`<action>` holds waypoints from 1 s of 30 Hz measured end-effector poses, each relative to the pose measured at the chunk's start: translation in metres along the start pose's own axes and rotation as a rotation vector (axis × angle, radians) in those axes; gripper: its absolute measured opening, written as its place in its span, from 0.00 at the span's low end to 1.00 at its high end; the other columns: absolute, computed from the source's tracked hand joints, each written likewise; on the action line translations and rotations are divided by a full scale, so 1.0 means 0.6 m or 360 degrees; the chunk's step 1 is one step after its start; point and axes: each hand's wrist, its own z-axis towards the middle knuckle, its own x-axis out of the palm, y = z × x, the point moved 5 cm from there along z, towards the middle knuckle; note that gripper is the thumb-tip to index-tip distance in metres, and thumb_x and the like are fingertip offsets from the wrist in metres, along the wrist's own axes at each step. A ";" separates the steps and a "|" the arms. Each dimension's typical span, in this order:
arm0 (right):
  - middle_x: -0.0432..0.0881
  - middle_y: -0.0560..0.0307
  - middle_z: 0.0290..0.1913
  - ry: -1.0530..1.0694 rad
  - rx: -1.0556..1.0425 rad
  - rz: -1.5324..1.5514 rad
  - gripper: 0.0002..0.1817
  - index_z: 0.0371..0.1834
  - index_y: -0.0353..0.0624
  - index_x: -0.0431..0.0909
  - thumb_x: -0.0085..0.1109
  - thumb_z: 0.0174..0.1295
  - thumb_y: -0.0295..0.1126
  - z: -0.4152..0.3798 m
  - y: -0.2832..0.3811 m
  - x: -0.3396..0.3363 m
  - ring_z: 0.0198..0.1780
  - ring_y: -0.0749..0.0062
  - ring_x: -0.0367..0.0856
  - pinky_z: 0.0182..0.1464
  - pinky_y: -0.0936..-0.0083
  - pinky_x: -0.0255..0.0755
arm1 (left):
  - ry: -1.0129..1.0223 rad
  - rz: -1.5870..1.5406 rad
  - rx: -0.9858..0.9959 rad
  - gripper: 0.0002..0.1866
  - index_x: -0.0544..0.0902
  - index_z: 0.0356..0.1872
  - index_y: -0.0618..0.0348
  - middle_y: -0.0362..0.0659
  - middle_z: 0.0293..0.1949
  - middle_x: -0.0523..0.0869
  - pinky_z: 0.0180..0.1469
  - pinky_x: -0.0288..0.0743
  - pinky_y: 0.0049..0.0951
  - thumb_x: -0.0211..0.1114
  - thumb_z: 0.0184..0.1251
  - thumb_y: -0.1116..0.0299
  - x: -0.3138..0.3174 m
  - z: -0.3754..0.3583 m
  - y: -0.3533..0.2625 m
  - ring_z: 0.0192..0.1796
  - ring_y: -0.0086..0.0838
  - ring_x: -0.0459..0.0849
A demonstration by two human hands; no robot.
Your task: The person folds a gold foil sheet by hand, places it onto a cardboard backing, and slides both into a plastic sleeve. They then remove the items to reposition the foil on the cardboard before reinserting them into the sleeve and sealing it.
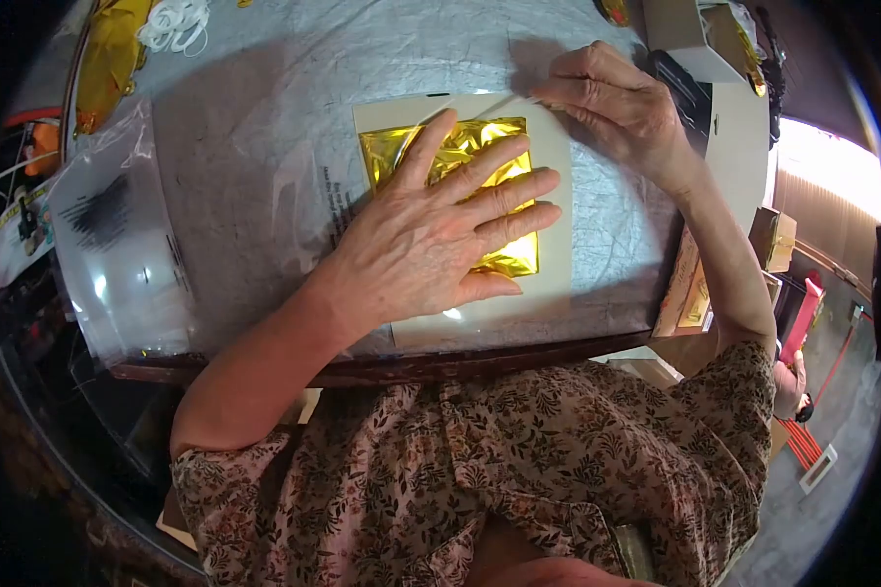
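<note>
Floral sleeves up close, left hand (pixel 440 235) pressed flat and open on the gold foil (pixel 460 157) lying on the card (pixel 558 196), right hand (pixel 622 103) pinching the card's top edge on the surface (pixel 235 147), so any slip could crease that foil.

Your left hand (pixel 440 230) lies flat across the gold foil (pixel 460 157) and blocks the middle of the cream card (pixel 558 245); your right hand (pixel 612 103) closes off the card's far right corner. You have open grey surface (pixel 255 127) to the left of the card. Farther left, a clear plastic bag (pixel 117 245) stands in the way, and white rings (pixel 174 24) sit at the far edge. Boxes (pixel 690 34) crowd the far right.
</note>
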 end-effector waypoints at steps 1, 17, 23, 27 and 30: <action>0.84 0.53 0.44 0.0002 0.0005 0.0007 0.12 0.48 0.38 0.88 0.70 0.59 0.22 0.002 -0.004 -0.001 0.46 0.57 0.84 0.49 0.67 0.79 | 0.0006 -0.0006 -0.0003 0.36 0.79 0.71 0.32 0.27 0.76 0.72 0.84 0.43 0.62 0.66 0.63 0.34 0.000 0.000 0.000 0.81 0.28 0.61; 0.88 0.55 0.49 0.0089 -0.0834 0.0463 0.13 0.47 0.40 0.89 0.68 0.60 0.30 0.050 -0.093 0.046 0.53 0.60 0.82 0.56 0.63 0.72 | 0.0266 -0.0134 -0.0116 0.47 0.71 0.77 0.25 0.24 0.83 0.61 0.85 0.37 0.64 0.70 0.51 0.31 0.009 0.003 0.006 0.85 0.32 0.54; 0.91 0.52 0.50 0.0336 -0.0054 0.0710 0.15 0.54 0.42 0.90 0.62 0.67 0.27 0.046 -0.074 -0.004 0.53 0.62 0.86 0.59 0.64 0.74 | 0.0281 -0.0137 -0.0127 0.47 0.71 0.77 0.25 0.23 0.83 0.61 0.85 0.35 0.65 0.70 0.51 0.31 0.008 0.003 0.006 0.85 0.32 0.53; 0.91 0.53 0.47 -0.0510 -0.1178 0.0792 0.13 0.50 0.43 0.92 0.67 0.64 0.25 0.020 -0.113 0.004 0.47 0.62 0.86 0.52 0.64 0.77 | 0.0281 -0.0160 -0.0126 0.47 0.72 0.76 0.26 0.23 0.83 0.61 0.85 0.35 0.66 0.71 0.51 0.32 0.009 0.003 0.006 0.85 0.32 0.54; 0.91 0.53 0.47 0.0143 -0.0135 0.0522 0.12 0.50 0.41 0.92 0.67 0.64 0.24 0.040 -0.049 -0.043 0.45 0.63 0.86 0.50 0.64 0.77 | 0.0273 -0.0141 -0.0123 0.46 0.73 0.76 0.27 0.24 0.82 0.62 0.84 0.37 0.67 0.71 0.51 0.33 0.006 0.005 0.006 0.85 0.32 0.54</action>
